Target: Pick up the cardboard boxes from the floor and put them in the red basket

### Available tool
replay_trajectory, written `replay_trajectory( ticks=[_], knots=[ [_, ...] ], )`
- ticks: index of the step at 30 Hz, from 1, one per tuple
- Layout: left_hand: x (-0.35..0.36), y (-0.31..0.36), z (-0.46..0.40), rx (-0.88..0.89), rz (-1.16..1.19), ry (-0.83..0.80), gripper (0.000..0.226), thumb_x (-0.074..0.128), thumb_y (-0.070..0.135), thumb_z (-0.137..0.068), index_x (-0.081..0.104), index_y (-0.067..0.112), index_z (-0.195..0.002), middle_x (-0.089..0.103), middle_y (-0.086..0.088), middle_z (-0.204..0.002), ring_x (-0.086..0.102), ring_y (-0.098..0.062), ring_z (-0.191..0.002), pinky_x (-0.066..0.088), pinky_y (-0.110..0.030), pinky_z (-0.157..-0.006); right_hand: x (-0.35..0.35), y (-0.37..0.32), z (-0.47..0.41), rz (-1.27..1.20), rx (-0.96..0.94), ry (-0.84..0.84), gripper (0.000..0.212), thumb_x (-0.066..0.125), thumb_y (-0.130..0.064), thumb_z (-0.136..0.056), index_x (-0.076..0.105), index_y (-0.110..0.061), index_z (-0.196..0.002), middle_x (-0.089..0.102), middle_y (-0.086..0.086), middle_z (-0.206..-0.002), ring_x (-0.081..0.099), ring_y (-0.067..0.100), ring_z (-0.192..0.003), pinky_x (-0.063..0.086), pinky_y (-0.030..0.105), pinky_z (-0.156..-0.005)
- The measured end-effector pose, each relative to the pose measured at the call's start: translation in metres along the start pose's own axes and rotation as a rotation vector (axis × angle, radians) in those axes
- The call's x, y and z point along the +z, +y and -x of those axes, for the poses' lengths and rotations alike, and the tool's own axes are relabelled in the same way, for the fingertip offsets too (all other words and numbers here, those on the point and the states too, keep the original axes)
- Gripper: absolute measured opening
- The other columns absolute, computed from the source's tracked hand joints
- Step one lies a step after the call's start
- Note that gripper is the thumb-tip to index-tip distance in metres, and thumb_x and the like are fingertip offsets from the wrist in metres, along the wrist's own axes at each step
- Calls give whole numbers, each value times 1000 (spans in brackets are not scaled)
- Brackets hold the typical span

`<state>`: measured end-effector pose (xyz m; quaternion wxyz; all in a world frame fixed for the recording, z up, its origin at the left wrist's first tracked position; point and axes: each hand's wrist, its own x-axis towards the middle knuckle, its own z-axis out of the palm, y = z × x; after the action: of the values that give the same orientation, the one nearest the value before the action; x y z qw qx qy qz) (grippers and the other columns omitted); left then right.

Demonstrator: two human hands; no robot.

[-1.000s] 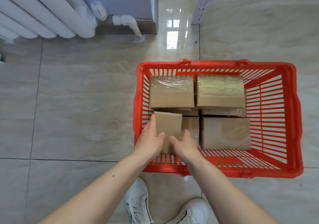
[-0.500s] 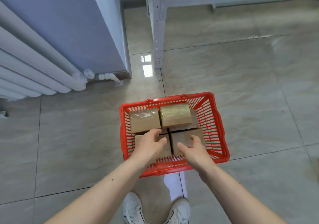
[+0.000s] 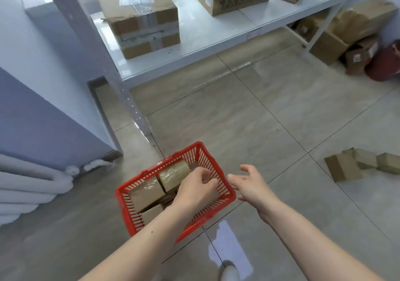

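Lifting your view since a second ago, you now see the shelf [image 3: 216,36], the red basket [image 3: 227,196] with boxes [image 3: 149,193], more cardboard boxes [image 3: 344,168] on the floor. Your left hand [image 3: 195,190] curls empty over it; right hand [image 3: 251,185] spread wide. Labels unreadable.

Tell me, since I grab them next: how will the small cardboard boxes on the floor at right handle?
The small cardboard boxes are probably light and stiff: they are about hand-sized, with flat faces. They lie tumbled against each other, so lifting one may shift its neighbours. Flat sides make rolling unlikely.
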<state>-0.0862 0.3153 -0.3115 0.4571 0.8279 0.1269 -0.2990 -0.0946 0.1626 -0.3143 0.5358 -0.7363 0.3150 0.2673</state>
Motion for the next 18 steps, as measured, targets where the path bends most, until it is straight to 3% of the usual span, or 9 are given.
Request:
replay_trajectory(
  ticks=[4,18],
  knots=[
    [41,44,6,56,-104,-42,41,57,36,-88,59,19,-126,65,4,-121,61,-15,-112,48,-37,-101,-58,17,9,-67,24,76,64,63,-33,-90,34,-21,-145,64,-4,-116,59,18,-115,46,45,-105],
    [268,191,-24,92,-165,-191,42,58,34,-88,58,17,-127,65,2,-122,62,-16,-112,50,-36,-98,-319,100,-21,-190,89,202,64,64,-33,-88,35,-21,-144,63,-3,-120,59,18,-117,47,46,-105]
  ],
)
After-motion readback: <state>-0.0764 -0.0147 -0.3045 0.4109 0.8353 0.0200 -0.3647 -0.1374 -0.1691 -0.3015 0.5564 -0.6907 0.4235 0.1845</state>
